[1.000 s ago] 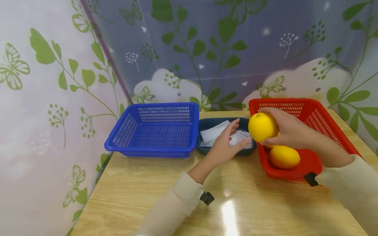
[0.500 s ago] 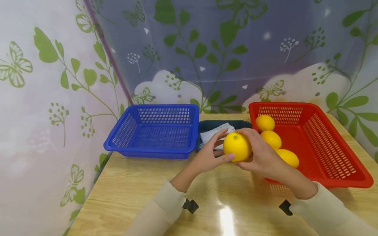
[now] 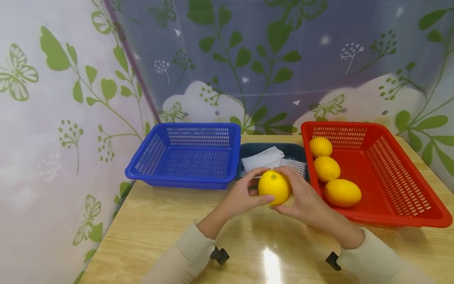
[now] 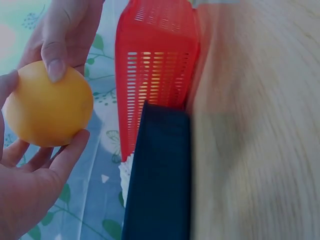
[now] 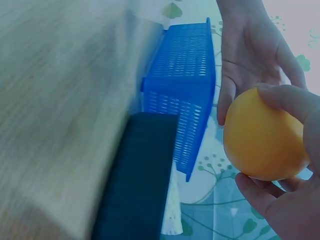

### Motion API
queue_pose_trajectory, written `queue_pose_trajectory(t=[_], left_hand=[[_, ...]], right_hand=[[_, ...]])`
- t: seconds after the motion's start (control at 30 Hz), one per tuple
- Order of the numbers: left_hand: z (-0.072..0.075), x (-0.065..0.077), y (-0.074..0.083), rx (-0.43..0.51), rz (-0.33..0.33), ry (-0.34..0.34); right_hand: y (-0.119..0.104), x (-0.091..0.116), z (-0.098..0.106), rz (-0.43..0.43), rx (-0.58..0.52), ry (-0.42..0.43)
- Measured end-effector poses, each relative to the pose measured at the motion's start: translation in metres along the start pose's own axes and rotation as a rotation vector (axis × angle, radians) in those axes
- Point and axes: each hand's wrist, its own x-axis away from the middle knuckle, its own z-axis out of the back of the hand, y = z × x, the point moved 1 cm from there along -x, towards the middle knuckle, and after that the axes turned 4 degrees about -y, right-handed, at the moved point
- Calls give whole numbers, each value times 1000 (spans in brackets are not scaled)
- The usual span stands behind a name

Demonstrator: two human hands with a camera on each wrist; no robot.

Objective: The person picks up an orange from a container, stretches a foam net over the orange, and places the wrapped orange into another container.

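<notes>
Both hands hold one round yellow orange above the table, in front of the small dark tray. My left hand has its thumb on the near side of the fruit and its fingers curved round the left side. My right hand grips the right side, its thumb low and its fingers over the top. In the left wrist view the orange sits between the fingers and thumb of the left hand. The right wrist view shows the orange in the grip of the right hand.
White foam net sleeves lie in the dark tray. Left of it stands a blue basket with nothing in it. A red basket on the right holds three yellow fruits along its left side. A patterned curtain hangs behind.
My right hand has carried the orange leftward from over the red basket to in front of the dark tray. My left hand has come to the fruit and taken hold of it too.
</notes>
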Motion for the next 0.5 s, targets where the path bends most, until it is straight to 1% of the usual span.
queue_pose_trajectory(t=[0.13, 0.2, 0.27, 0.33, 0.43, 0.5], left_hand=[[-1, 2, -4, 0, -19, 20], [0, 3, -5, -8, -20, 29], [1, 3, -7, -15, -19, 38], [1, 3, -8, -13, -15, 45], [2, 4, -11, -6, 1, 48], [2, 4, -13, -2, 15, 41]], right_hand=[[2, 4, -6, 4, 6, 4], [2, 5, -7, -23, -10, -1], [3, 5, -7, -76, -56, -9], [4, 6, -7, -152, -161, -21], [6, 9, -6, -276, -376, -36], [8, 10, -6, -339, -510, -42]])
